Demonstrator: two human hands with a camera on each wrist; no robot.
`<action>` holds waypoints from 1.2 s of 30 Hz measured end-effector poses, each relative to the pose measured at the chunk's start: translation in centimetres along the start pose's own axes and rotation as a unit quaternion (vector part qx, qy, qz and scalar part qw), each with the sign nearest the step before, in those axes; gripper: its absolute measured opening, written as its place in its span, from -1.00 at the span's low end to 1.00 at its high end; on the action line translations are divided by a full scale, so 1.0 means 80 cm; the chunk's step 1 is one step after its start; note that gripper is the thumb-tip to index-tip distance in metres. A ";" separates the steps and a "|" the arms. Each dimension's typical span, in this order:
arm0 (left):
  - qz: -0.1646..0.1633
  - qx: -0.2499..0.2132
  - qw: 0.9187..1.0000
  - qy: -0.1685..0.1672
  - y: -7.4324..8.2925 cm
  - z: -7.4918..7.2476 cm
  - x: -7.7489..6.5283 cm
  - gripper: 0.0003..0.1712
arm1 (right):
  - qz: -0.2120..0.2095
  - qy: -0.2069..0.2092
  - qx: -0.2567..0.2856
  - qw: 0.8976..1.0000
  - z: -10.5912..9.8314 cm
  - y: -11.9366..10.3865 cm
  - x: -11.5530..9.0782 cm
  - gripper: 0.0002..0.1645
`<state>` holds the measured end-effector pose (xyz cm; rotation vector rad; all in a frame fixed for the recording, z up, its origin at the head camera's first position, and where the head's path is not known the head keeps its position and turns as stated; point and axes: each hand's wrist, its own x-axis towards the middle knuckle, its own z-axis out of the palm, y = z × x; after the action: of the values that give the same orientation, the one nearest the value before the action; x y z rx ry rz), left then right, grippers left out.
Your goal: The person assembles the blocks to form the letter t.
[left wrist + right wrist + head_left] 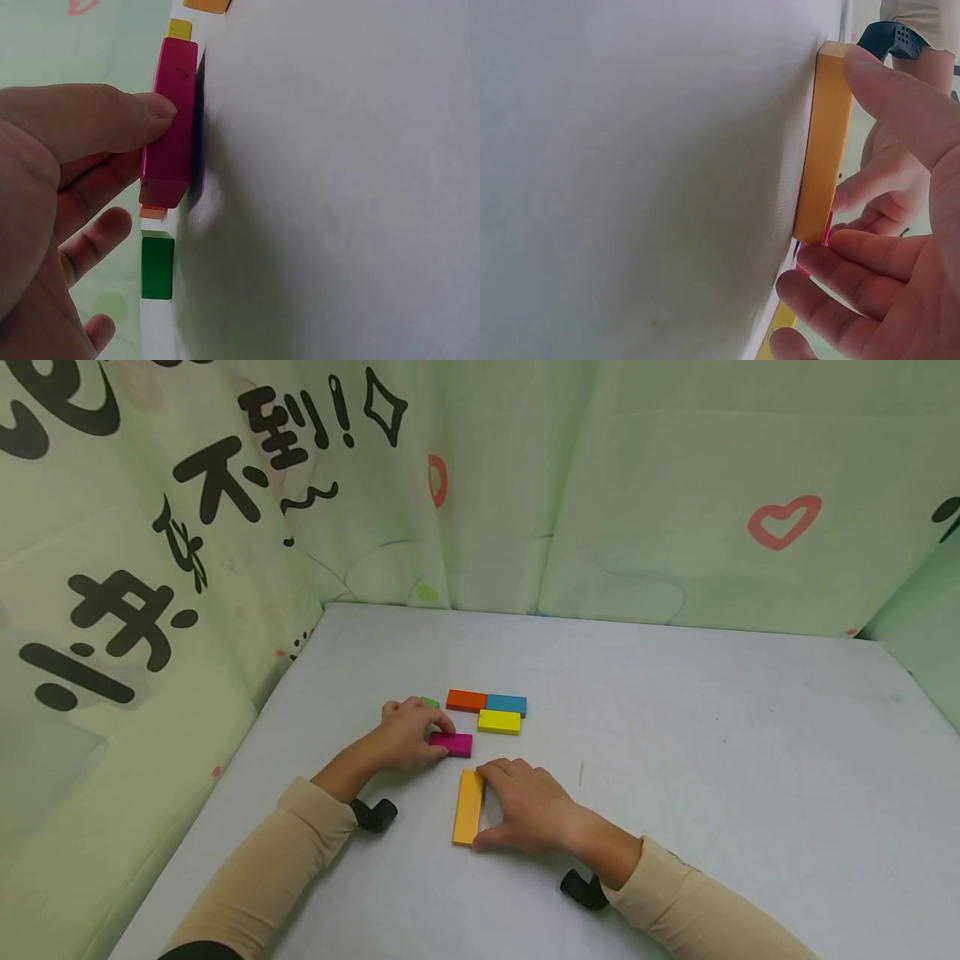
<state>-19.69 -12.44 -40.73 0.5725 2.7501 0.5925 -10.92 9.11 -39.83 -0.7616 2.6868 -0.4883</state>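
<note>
My left hand [408,735] pinches a magenta block [459,744] between thumb and fingers. In the left wrist view, the thumb lies across the broad side of the magenta block [174,139], which has a shadow on the table beside it. My right hand [534,806] holds a longer orange-yellow block [468,808] lengthwise, thumb at the near end and index finger at the far end. From the right wrist, that orange-yellow block [823,150] lies along the table surface, and the other fingers spread past its far end.
Beyond the hands, a red-orange block [467,700] and a blue block [507,704] lie end to end, a yellow block [499,722] in front of them. A green block [157,268] sits behind my left hand. Printed curtains [637,510] border the white table [712,760].
</note>
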 end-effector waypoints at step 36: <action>0.011 -0.010 1.000 -0.012 0.005 0.006 -0.016 -0.74 | 0.002 -0.003 0.008 1.000 -0.001 -0.001 0.000 0.03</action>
<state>-18.29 -12.48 -40.74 0.6024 2.7145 0.6142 -10.91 9.06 -39.75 -0.7524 2.6756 -0.5039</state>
